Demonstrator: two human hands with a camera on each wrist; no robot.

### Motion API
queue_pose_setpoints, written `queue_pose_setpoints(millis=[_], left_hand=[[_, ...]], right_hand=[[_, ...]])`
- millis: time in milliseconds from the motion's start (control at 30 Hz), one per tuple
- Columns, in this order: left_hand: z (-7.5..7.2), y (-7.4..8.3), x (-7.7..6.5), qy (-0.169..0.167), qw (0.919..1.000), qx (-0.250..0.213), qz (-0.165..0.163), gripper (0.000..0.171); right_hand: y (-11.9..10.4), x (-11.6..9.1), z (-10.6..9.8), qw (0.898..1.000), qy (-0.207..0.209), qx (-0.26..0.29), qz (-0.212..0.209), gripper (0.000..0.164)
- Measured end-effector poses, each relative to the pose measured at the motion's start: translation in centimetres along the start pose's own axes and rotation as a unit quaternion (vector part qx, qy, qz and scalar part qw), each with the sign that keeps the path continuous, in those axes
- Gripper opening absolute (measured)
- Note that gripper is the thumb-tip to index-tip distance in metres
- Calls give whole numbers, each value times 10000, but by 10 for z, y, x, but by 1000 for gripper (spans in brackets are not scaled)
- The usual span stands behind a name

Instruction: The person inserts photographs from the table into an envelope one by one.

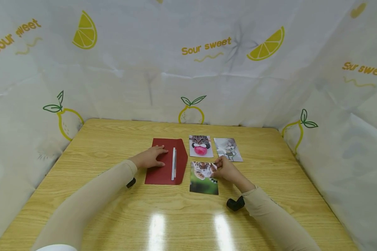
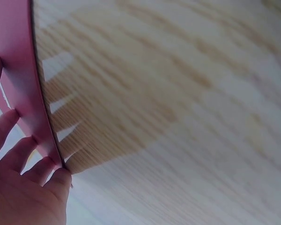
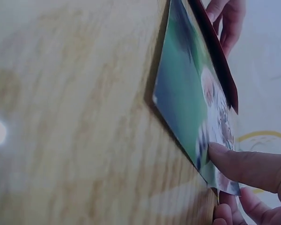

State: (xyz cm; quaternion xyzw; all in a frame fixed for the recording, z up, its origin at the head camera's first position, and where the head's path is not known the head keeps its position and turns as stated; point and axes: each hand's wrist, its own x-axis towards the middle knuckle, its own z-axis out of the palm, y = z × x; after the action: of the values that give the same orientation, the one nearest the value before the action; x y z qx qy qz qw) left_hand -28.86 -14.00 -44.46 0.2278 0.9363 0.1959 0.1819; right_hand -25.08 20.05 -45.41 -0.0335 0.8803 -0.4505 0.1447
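A red envelope (image 1: 158,174) lies on the table with its pointed flap turned to the right. My left hand (image 1: 150,157) rests on its left part, fingers spread; the left wrist view shows the fingertips on the red paper (image 2: 25,84). White edges (image 1: 174,164) show along a slit near the flap. At the right edge of a tiger photo card (image 1: 204,184), my right hand (image 1: 227,170) pinches the card; in the right wrist view the thumb (image 3: 248,168) lies on its face and other fingers are underneath.
Behind the tiger card lie a cat photo card (image 1: 201,146) with a pink ball and a paler photo card (image 1: 228,149) to its right. A white cloth (image 1: 128,90) with lemon prints hangs around the wooden table (image 1: 113,219).
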Motion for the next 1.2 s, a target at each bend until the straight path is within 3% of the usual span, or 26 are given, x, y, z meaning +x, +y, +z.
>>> queue_pose_setpoints(millis=[533,833,1033,1200], left_hand=[[0,-1,1,18,10000,8,20,63],[-1,-1,2,4,10000,16,18,64],[0,-2,2,11,10000,-10,35,63],[0,-2,2,11,10000,17,30,63]], right_hand=[[1,-7,-3,9932,30,1010,-578,45],[-2,-10,-7,9912,43,1121,-706,44],[0,-12,-11,9923,30,1012,-716,32],[-2,-14,-16,9934,48,1009,-543,32]])
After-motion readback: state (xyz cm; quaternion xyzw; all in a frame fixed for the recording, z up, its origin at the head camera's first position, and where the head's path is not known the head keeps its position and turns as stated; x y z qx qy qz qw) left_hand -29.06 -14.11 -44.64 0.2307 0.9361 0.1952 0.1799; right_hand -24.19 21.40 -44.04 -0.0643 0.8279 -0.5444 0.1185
